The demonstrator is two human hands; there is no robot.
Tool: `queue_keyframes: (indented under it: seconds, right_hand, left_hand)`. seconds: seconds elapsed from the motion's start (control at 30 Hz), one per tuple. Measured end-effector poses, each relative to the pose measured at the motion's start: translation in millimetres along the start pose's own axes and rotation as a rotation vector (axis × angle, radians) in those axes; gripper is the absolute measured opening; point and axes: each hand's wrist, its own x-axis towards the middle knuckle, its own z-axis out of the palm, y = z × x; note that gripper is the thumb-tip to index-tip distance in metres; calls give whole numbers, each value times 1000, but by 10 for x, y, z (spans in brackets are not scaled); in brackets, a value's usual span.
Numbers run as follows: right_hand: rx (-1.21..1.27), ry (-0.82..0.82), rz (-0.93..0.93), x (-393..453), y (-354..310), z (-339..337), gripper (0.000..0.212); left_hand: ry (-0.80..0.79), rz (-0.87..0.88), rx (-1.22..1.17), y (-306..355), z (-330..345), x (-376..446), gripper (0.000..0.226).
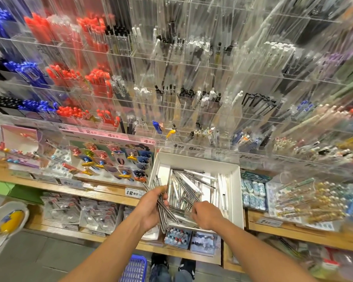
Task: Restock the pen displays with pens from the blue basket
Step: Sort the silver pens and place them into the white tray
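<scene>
Left hand (pixel 154 208) curled round a bundle of pens (pixel 164 213), silver-grey and slim, fanned out above and below the fist. Right hand (pixel 205 215) down in the white box (pixel 235 192), fingers bent and pinching at loose pens (pixel 189 188) near the front edge; blur makes it hard to say how many, if any, are caught. Box propped on the wooden shelf (pixel 293 226), just below the clear acrylic display (pixel 192 82) with its rows of compartments, some full of red, blue and black pens, others thin. Blue basket (pixel 134 268) on the floor by the feet, only its corner showing, well apart from both hands.

Likely light, stiff and smooth-barrelled, these pens: easy to lift, quick to slide from a loose fist. Best taken round the middle of the barrels, tips and caps aligned, a few at a time. Clips liable to snag on neighbours in the pile. Gathering apparently under way, slotting into the display yet to come.
</scene>
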Motion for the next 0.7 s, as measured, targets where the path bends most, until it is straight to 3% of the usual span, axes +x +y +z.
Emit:
queue_keyframes:
  seconds: [0.23, 0.4, 0.53, 0.63, 0.7]
  right_hand:
    - [39, 98, -39, -154, 66, -206, 14]
    - [410, 204, -90, -373, 103, -672, 5]
    - [596, 144, -235, -484, -41, -990, 13]
    - [752, 130, -234, -474, -189, -1073, 30]
    - [894, 135, -216, -433, -264, -1058, 28]
  left_hand:
    - [11, -6, 48, 19, -60, 60, 10]
    - [-13, 28, 154, 77, 12, 59, 11]
    - [-40, 67, 295, 119, 147, 39, 36]
    - [-157, 66, 402, 145, 240, 17, 55]
    - [-206, 72, 470, 150, 251, 19, 56]
